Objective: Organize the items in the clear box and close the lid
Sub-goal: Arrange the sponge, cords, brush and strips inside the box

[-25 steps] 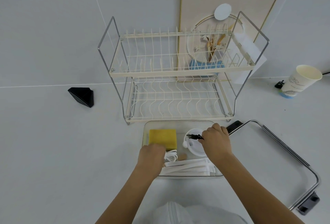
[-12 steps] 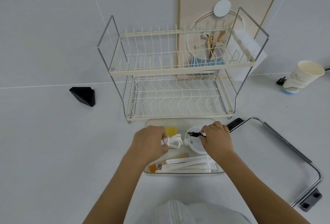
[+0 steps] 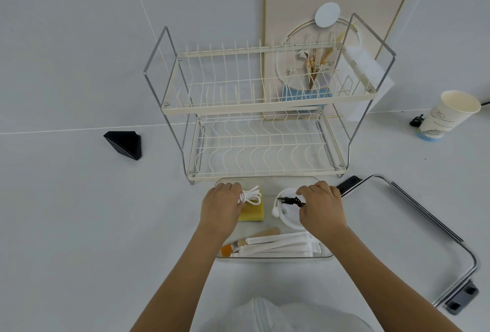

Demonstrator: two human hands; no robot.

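I see the clear box (image 3: 267,180) on the counter (image 3: 79,212), just in front of the dish rack (image 3: 265,109). My left hand (image 3: 221,205) grips a coiled white cable (image 3: 250,195) above the yellow sponge (image 3: 253,212). My right hand (image 3: 322,208) pinches a small black clip (image 3: 289,200) over the white cup (image 3: 287,215). A brush (image 3: 238,245) and white strips (image 3: 281,245) lie along the box's near side.

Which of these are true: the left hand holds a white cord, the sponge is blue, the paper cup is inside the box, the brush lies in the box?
1. The left hand holds a white cord. True.
2. The sponge is blue. False: it is yellow.
3. The paper cup is inside the clear box. False: it stands on the counter, far right.
4. The brush lies in the box. True.
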